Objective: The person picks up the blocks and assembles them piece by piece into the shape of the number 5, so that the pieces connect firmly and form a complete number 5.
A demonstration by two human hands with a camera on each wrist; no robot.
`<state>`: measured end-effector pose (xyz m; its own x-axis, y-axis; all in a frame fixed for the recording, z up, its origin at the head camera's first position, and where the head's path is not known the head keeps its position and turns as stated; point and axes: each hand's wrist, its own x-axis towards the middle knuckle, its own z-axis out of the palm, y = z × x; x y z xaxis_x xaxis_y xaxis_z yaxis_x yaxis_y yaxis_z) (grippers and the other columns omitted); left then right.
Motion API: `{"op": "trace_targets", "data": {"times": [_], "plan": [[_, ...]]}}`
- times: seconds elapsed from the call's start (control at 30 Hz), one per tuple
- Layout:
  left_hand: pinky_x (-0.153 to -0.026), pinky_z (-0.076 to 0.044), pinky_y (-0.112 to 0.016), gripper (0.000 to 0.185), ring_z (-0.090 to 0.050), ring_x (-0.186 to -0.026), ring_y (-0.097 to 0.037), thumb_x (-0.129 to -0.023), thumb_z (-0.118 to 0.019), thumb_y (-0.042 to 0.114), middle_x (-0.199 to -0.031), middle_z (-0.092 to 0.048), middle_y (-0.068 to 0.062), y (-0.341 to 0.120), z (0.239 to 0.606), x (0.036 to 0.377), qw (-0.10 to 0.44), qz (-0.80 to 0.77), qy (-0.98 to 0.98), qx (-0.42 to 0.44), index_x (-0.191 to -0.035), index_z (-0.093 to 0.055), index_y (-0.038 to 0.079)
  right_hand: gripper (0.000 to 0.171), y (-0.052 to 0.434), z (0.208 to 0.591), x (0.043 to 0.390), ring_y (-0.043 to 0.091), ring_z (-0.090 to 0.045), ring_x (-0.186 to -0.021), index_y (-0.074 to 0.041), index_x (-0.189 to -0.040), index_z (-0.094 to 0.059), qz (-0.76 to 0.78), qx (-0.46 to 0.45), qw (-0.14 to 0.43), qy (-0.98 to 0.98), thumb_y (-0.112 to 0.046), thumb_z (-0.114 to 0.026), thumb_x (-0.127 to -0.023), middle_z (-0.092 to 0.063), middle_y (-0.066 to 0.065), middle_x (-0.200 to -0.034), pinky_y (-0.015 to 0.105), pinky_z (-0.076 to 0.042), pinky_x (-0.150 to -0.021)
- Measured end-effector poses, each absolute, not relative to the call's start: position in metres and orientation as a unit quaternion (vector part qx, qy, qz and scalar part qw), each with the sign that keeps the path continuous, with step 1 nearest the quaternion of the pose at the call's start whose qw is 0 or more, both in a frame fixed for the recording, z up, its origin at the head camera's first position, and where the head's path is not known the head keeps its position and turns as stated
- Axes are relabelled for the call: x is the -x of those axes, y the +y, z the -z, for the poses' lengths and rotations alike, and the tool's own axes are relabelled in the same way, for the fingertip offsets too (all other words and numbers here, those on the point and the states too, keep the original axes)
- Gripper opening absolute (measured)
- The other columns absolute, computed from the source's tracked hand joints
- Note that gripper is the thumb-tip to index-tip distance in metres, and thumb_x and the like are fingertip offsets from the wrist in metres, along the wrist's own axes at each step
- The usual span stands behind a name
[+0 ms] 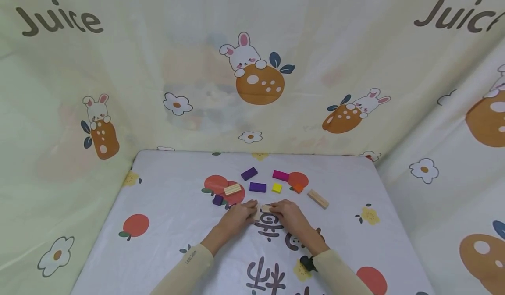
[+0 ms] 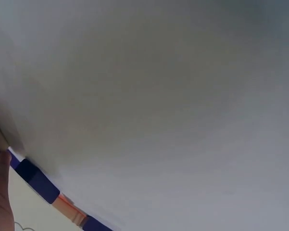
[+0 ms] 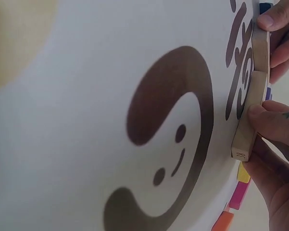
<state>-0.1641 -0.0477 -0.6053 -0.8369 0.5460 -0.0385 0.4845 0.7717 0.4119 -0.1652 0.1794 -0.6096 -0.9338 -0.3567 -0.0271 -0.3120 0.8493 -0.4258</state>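
Close in front of me on the cloth-covered table, my left hand (image 1: 238, 218) pinches a plain wooden block (image 1: 257, 212) between thumb and fingers. My right hand (image 1: 291, 216) pinches a second plain wooden block (image 1: 266, 208) just to its right. Seen from the right wrist, the right hand's block (image 3: 250, 115) has dark marks on its end face, and its far end meets or nearly meets the left hand's block (image 3: 261, 50), the two at a slight angle. In the left wrist view only the thumb side of the left hand (image 2: 0, 192) shows at the edge.
Beyond the hands lie purple blocks (image 1: 257, 187), a yellow block (image 1: 277, 188), a magenta block (image 1: 281, 175) and an orange block (image 1: 297, 188). A striped wooden block (image 1: 232, 190) lies to the left, another wooden block (image 1: 318, 199) to the right. A printed curtain (image 1: 189, 67) hangs behind the table.
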Motion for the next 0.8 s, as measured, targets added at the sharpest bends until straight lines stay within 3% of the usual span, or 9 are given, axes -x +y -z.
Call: {"op": "trace_targets", "data": {"times": [0.8], "plan": [[-0.118, -0.051, -0.039, 0.046, -0.055, -0.149, -0.019, -0.098, -0.075, 0.023, -0.159, -0.058, -0.002, -0.0485, 0.6085, 0.1643, 0.076, -0.195, 0.940, -0.269, -0.142, -0.068, 0.011, 0.025, 0.1719, 0.6091, 0.1683, 0.026, -0.073, -0.118, -0.009, -0.120, -0.081, 0.208, 0.178, 0.033, 0.961, -0.009, -0.077, -0.096, -0.080, 0.005, -0.124, 0.044, -0.061, -0.104]]}}
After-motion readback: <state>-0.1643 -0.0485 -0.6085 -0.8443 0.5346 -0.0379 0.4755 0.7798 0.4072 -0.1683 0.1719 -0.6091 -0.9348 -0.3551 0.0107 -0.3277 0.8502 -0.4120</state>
